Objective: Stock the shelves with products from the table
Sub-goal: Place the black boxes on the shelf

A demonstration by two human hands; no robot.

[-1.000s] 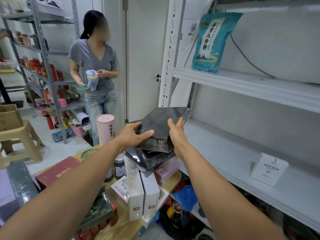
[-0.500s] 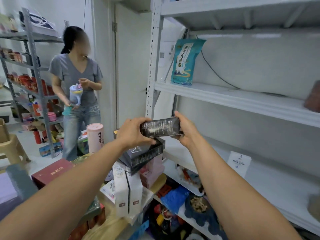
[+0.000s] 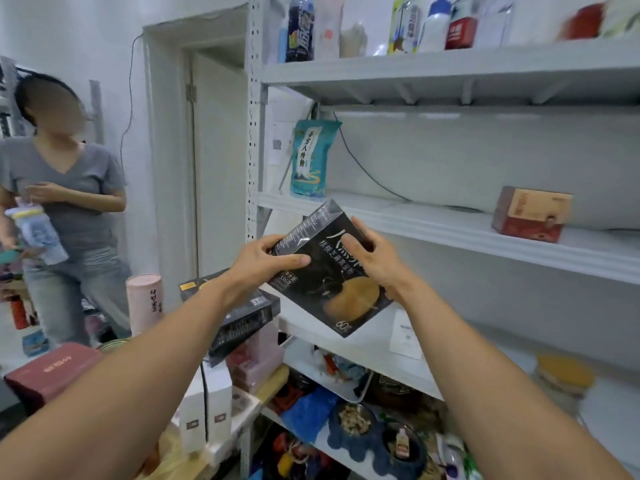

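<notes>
Both hands grip one flat black box (image 3: 327,271), held up in the air in front of the white shelving, tilted so its printed face with a golden round picture shows. The left hand (image 3: 268,259) clasps the box's left edge, thumb lying across the front and fingers curled behind. The right hand (image 3: 375,259) grasps the upper right part, fingers spread over the face and top edge.

The box hangs just in front of the middle shelf (image 3: 450,230), its top corner level with that shelf's front lip, not resting on anything. On that shelf a teal pouch (image 3: 311,157) stands upright at the left end, and a red-brown carton (image 3: 531,214) sits well apart to the right. The top shelf (image 3: 450,69) carries a row of bottles and cans.

Below the left forearm, the bench (image 3: 273,379) holds a stack of dark boxes (image 3: 239,317), white cartons (image 3: 207,410), a pink cylinder (image 3: 143,303) and a dark red case (image 3: 52,370). Another person in a grey shirt (image 3: 69,188) stands to the left, holding a bottle.
</notes>
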